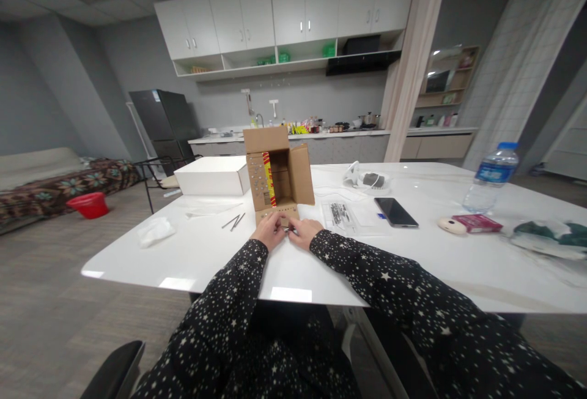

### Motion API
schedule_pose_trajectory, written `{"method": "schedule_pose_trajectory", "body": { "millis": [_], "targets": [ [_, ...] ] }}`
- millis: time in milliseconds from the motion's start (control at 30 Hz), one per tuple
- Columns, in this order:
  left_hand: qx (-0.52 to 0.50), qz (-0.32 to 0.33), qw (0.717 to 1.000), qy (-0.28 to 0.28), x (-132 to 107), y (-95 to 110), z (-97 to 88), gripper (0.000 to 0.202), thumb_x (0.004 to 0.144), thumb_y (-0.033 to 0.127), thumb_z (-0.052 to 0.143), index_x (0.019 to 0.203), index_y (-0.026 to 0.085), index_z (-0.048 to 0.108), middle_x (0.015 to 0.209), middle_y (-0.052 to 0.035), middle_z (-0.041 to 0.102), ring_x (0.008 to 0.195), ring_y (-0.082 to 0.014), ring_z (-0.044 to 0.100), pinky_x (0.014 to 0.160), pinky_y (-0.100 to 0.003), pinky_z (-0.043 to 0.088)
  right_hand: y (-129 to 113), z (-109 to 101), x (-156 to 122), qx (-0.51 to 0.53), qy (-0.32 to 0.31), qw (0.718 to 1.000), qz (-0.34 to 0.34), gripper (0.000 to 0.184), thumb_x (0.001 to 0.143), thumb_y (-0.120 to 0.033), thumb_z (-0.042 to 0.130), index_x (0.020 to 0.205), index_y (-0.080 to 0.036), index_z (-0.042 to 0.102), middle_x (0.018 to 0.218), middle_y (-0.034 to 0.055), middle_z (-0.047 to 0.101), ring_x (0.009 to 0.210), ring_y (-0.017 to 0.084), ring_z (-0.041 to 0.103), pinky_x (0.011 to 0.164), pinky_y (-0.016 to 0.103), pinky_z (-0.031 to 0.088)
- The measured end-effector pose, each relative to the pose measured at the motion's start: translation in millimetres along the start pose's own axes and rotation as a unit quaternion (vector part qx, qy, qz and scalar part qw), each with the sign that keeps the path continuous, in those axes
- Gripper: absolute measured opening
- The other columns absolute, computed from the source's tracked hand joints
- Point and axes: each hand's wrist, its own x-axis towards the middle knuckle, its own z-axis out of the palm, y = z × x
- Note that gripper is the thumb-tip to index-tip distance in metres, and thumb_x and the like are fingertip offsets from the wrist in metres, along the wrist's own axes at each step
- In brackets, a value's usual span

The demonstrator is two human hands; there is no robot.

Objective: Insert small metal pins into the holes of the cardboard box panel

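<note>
2 hands (269,231) close tog. @ box flap (290,210)

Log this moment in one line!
left hand: at front flap | right hand: at front flap | cardboard box: open | phone: on table

Got a water bottle (487,183) with a blue cap (507,145) on the white surface (449,264), phone (395,212) lying flat to its left, red bucket (88,205) on the floor (50,289), dark fridge (167,119) by the grey wall (117,50).

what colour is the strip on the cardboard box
The strip is yellow and red; head view.
</note>
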Motion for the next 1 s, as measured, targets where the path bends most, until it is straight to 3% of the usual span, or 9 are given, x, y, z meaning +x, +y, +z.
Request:
{"method": "schedule_pose_trajectory", "body": {
  "millis": [433, 600, 767, 1000],
  "targets": [
    [-0.087, -0.071, 0.986, 0.124, 0.3, 1.7, -3.5, 0.026, 0.069, 0.018, 0.056, 0.094, 0.018, 0.056, 0.070, 0.0022, 0.054, 0.063, -0.0100, 0.052, 0.064, -0.024, 0.047, 1.5, 1.9, 0.4, 0.003, 0.009, 1.000, -0.003, 0.028, 0.087, -0.042, 0.037, 0.103, -0.026, 0.054, 0.091, 0.0032, 0.066, 0.080, 0.019, 0.061, 0.065, 0.028, 0.037],
    [-0.092, -0.068, 0.980, 0.161, 0.7, 4.1, -8.1, 0.025, 0.071, 0.017, 0.053, 0.095, 0.018, 0.057, 0.073, 0.0015, 0.055, 0.064, -0.0097, 0.053, 0.064, -0.024, 0.048, 1.6, 1.7, -0.2, 0.000, 0.009, 1.000, -0.001, 0.027, 0.087, -0.041, 0.038, 0.103, -0.027, 0.054, 0.091, 0.0030, 0.066, 0.080, 0.019, 0.060, 0.065, 0.027, 0.036],
    [-0.065, -0.050, 0.982, 0.170, 0.1, 6.5, -12.2, 0.023, 0.073, 0.017, 0.052, 0.096, 0.019, 0.057, 0.074, 0.0007, 0.054, 0.065, -0.0103, 0.053, 0.065, -0.024, 0.049, 1.8, 2.9, 0.1, -0.002, 0.010, 1.000, 0.000, 0.028, 0.087, -0.041, 0.037, 0.104, -0.027, 0.054, 0.091, 0.0031, 0.066, 0.080, 0.019, 0.060, 0.066, 0.027, 0.036],
    [-0.018, -0.006, 0.990, 0.140, -0.4, 5.2, -9.5, 0.021, 0.073, 0.014, 0.051, 0.093, 0.018, 0.057, 0.077, -0.0005, 0.052, 0.068, -0.0109, 0.053, 0.069, -0.025, 0.048, 2.9, 3.3, 0.8, 0.001, 0.013, 1.000, -0.002, 0.028, 0.087, -0.041, 0.037, 0.104, -0.027, 0.054, 0.090, 0.0030, 0.066, 0.080, 0.019, 0.060, 0.066, 0.027, 0.037]
  ]
}}
